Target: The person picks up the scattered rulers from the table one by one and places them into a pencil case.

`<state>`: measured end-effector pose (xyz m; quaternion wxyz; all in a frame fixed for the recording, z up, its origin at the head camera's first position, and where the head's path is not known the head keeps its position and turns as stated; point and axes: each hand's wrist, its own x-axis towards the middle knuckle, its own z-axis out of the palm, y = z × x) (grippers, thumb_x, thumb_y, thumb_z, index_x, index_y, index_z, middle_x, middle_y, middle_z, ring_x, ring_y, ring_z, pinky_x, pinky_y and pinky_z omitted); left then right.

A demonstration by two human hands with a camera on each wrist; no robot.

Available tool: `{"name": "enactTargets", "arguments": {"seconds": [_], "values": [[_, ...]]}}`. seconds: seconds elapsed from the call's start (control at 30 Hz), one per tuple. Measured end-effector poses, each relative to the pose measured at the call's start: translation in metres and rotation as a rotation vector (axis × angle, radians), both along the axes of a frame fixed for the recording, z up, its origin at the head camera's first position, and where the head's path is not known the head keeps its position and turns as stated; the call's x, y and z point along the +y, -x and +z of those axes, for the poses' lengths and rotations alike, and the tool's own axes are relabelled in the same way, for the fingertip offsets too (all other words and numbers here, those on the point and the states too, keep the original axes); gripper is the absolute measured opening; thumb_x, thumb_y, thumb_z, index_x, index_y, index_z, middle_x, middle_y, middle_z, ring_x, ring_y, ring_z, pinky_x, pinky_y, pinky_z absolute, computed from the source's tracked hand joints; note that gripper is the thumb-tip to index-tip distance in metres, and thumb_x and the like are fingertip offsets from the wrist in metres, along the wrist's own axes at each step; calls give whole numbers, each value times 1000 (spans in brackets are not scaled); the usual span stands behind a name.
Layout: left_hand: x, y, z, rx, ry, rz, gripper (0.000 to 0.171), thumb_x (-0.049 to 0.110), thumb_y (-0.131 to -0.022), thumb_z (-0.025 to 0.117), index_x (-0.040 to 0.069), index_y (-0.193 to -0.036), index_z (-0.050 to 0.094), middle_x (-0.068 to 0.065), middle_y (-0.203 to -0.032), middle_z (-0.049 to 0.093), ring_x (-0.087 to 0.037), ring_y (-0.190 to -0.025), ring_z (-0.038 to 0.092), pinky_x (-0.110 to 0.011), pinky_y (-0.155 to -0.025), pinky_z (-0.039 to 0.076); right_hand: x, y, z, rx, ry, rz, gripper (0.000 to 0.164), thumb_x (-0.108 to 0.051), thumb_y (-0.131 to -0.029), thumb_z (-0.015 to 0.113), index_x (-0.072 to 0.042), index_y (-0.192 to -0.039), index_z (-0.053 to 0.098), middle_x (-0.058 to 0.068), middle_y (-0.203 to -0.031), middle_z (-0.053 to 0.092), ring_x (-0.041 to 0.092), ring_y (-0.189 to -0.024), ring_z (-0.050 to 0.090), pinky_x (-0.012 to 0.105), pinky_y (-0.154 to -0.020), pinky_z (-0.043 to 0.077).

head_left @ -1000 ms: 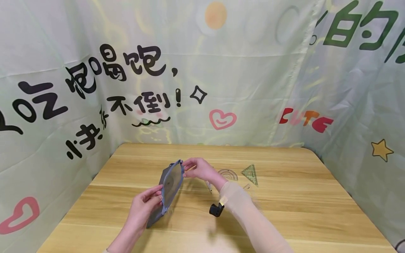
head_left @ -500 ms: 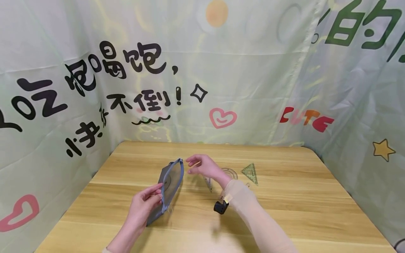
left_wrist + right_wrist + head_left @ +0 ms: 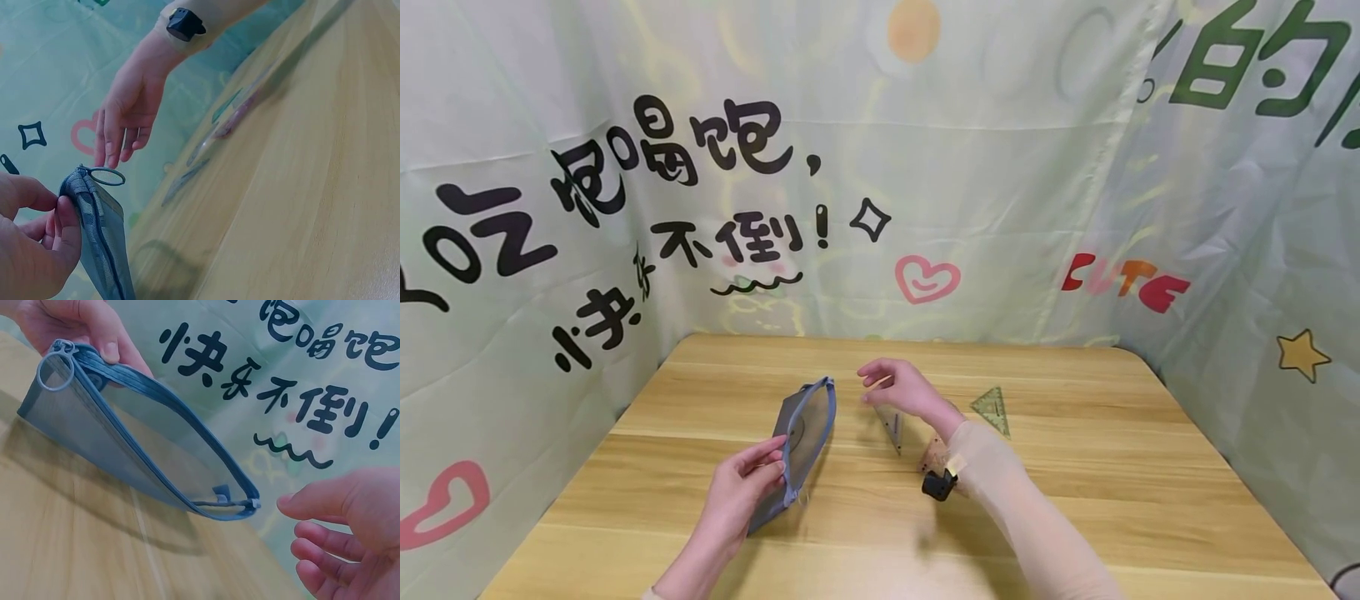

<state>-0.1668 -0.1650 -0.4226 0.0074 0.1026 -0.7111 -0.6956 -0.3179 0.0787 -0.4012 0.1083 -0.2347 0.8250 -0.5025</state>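
Observation:
A blue-grey zip pouch [image 3: 766, 510] stands tilted on its side, its zip undone and its mouth gaping to the right. My left hand [image 3: 739, 487] pinches the near edge of that mouth between thumb and fingers. In the right wrist view the ring pull [image 3: 55, 390] hangs at the end by the left hand, and the see-through interior holds nothing visible. Off the pouch's far end, my right hand [image 3: 904, 388] hovers with relaxed fingers and nothing in them. Just under it lies a clear set square [image 3: 892, 430].
A greenish triangle ruler [image 3: 992, 412] lies on the wooden table [image 3: 1120, 467] to the right. Partly hidden by the right forearm is a pinkish flat piece [image 3: 934, 455]. A black wrist camera [image 3: 938, 485] sticks out below the right sleeve. Printed cloth [image 3: 1000, 192] hangs behind the table.
My right hand has let go of the pouch's far end and moved right, over the set square. The left hand keeps its pinch, and the pouch stays in place with its mouth spread.

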Motion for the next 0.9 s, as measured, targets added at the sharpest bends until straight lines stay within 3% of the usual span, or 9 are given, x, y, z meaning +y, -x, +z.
{"name": "enactTargets", "arguments": {"seconds": [0.2,0.47,0.9], "values": [[-1,0,0,6,-6,-3,42,-4,-91,60,-5,-134,57,0,-102,61,-11,-89,63,-17,-77,58,7,5,-2,20,-5,-47,41,-5,-85,74,-2,-124,63,21,-113,66,19,-92,66,28,-78,58],[0,1,1,3,-10,1,42,-4,-91,60,-4,-133,57,0,-102,61,-10,-88,62,-17,-77,58,24,3,2,39,-18,-91,40,-8,-88,72,-3,-126,63,20,-115,66,28,-99,66,34,-84,58],[1,0,2,-2,-20,3,44,-3,-90,64,-4,-133,57,-1,-102,62,-10,-87,62,-18,-77,58,52,10,-7,75,-42,-153,39,-9,-88,72,0,-125,62,24,-116,65,31,-100,65,38,-86,57]]}}
